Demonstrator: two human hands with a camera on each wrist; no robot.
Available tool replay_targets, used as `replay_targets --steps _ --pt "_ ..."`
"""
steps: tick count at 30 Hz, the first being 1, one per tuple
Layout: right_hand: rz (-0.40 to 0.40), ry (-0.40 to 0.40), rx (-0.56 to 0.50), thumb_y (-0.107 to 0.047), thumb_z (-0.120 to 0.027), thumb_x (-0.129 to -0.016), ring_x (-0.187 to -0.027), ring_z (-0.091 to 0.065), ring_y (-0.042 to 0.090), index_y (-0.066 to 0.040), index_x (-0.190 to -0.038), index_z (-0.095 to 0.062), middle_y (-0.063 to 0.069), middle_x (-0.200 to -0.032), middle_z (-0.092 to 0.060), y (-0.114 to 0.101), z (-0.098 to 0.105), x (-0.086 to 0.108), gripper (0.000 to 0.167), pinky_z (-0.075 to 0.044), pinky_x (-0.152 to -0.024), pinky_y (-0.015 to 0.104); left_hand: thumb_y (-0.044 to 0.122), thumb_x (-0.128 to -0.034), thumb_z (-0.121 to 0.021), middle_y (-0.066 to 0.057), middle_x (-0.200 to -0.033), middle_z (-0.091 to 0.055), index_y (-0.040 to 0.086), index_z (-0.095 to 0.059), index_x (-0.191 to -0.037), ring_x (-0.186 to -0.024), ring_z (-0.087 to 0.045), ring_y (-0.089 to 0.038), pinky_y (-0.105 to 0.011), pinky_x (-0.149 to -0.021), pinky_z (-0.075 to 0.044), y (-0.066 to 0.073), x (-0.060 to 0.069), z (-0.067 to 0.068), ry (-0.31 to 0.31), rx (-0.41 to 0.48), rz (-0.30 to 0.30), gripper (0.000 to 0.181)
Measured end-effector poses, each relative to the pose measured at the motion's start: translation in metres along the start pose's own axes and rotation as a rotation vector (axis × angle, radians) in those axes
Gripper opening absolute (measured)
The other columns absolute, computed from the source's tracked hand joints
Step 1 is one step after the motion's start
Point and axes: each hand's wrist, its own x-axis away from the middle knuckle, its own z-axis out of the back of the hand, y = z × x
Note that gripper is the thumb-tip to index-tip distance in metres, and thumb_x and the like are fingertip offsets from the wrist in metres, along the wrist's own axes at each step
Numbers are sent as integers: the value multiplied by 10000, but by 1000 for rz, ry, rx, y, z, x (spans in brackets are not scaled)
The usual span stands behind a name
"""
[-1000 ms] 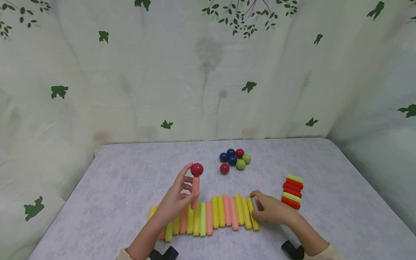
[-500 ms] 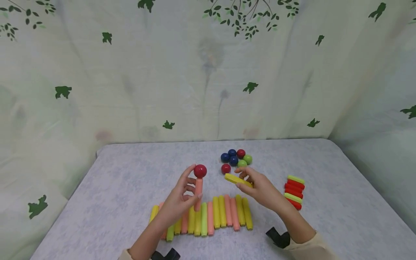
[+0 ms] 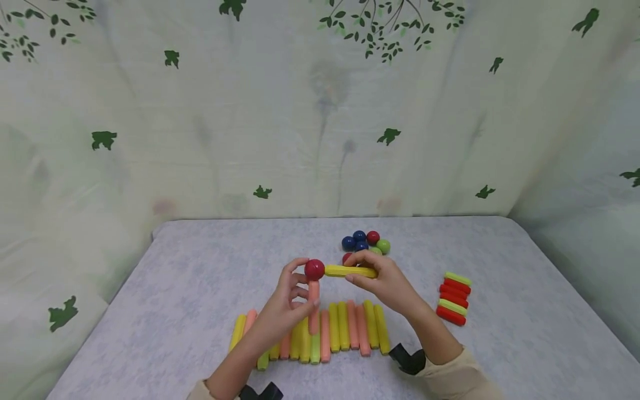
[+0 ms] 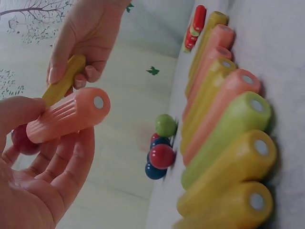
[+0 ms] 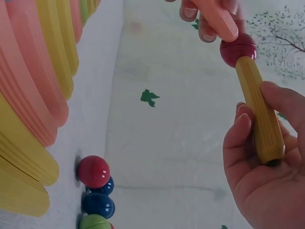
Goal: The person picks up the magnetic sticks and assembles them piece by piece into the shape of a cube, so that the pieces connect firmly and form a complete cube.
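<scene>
Above the table, my left hand (image 3: 290, 303) grips a pink magnetic rod (image 3: 314, 311) that hangs down from a red ball (image 3: 314, 269). In the left wrist view a round metal disc shows on the free end of that pink rod (image 4: 71, 114). My right hand (image 3: 382, 278) pinches a yellow magnetic rod (image 3: 347, 271) between thumb and fingers, held level. Its left end touches the side of the red ball, as the right wrist view also shows with the yellow rod (image 5: 259, 112) against the red ball (image 5: 238, 49).
A row of yellow, pink and green rods (image 3: 352, 328) lies on the table (image 3: 200, 261) below my hands. Behind my right hand sit several blue, red and green balls (image 3: 360, 244). Short red and green rods (image 3: 454, 297) lie in a stack at the right.
My right hand has picked the yellow rod off the row's right end, lifted it leftward and brought it against the red ball. My left hand has shifted slightly right.
</scene>
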Motion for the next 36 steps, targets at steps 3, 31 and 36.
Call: replay_targets --steps 3,31,36 --pt "15 -22 -29 -193 -648 -835 -818 -552 198 -96 -1028 -594 30 -982 -576 1 -1 -2 222 -494 -733 274 207 -827 -663 -131 -1143 -467 231 -204 -1294 -845 -566 -277 -338 -720 -503 2 -6 -1 23 75 37 655" --pt "-222 -301 558 -153 -657 -829 -850 -484 163 -142 -1251 -522 80 -1214 -460 77 0 -52 443 -449 -755 308 171 -828 -655 -157 -913 -535 40 -429 -1147 -501 -457 -149 -210 -542 -475 5 -25 27 237 344 121 413" --pt "-270 -192 489 -187 -653 -833 -885 -491 156 -150 -1209 -543 2 -1066 -554 71 2 -50 393 -453 -766 319 173 -822 -661 -155 -883 -514 86 -457 -1137 -513 -476 -159 -217 -544 -480 4 -25 27 239 329 128 385"
